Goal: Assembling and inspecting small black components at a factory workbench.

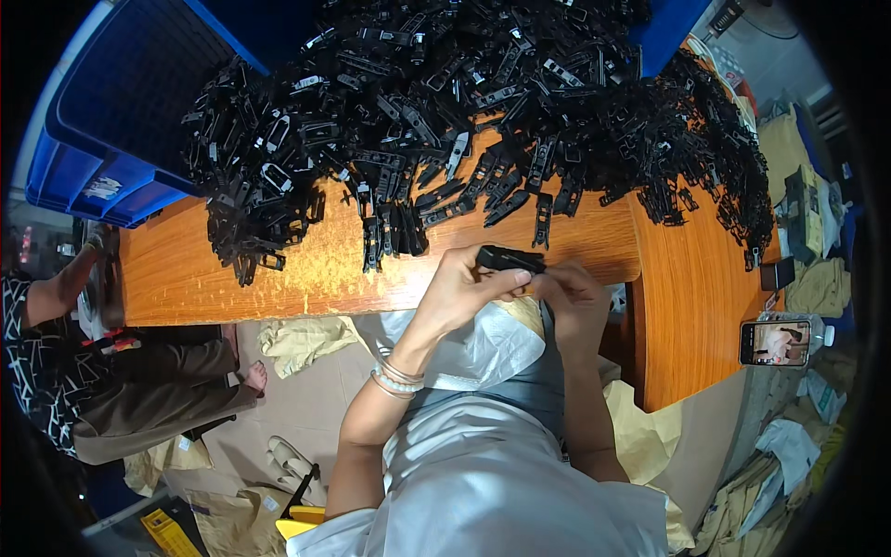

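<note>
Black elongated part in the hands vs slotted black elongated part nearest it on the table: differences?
The held part is in the left hand, right hand beside it; the slotted part lies on the brown wooden table. The held part runs crosswise; the slotted part points toward the table's near edge. Both are black and elongated.

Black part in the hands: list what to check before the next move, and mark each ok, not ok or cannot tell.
1. Black part held by the left hand: ok, it sits between thumb and fingers.
2. Right hand close to the part: ok, its fingertips are at the part's right end.
3. Right hand's grip on the part: cannot tell, the contact is too small to make out.
4. Loose parts separated from one another: not ok, the heap of black parts lies jumbled on the table.
5. Bracelets away from the part: ok, they sit down on the left wrist.
</note>
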`<action>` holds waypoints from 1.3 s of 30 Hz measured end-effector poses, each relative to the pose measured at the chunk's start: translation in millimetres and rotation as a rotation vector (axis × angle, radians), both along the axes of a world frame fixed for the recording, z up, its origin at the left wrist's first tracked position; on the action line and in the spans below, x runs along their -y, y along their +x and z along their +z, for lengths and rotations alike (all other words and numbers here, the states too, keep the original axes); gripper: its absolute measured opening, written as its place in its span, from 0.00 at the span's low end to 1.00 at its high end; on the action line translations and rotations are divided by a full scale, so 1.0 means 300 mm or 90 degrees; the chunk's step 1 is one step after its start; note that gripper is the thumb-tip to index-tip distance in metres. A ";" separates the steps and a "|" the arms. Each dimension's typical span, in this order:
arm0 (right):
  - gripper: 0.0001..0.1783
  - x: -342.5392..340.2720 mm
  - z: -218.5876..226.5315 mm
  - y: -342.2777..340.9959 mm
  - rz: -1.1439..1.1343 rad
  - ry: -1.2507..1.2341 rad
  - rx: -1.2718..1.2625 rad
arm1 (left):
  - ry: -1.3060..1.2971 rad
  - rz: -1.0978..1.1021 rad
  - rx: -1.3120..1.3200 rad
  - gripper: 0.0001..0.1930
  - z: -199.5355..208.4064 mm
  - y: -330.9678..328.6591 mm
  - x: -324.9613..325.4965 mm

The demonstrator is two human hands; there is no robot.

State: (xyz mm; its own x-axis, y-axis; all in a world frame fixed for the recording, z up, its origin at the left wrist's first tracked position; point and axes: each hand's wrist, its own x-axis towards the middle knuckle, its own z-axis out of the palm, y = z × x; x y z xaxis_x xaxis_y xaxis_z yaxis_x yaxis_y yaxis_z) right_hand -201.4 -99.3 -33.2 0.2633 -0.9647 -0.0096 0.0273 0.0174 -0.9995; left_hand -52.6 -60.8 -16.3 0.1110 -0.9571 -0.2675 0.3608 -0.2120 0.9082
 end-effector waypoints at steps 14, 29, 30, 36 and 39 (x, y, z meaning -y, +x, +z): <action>0.11 0.026 0.015 0.007 -0.059 -0.021 0.109 | -0.115 -0.163 0.141 0.08 0.026 0.047 0.163; 0.09 0.029 -0.011 -0.015 -0.084 0.061 0.093 | -0.070 0.102 0.927 0.13 0.064 0.134 0.501; 0.09 0.031 -0.014 -0.013 -0.082 0.067 0.097 | -0.081 0.107 0.928 0.13 0.062 0.150 0.477; 0.08 0.044 -0.022 0.009 -0.067 0.081 0.136 | -0.063 0.129 0.339 0.07 0.055 0.247 0.328; 0.09 0.054 -0.027 0.012 -0.061 0.079 0.154 | -0.070 0.136 0.108 0.20 0.057 0.211 0.250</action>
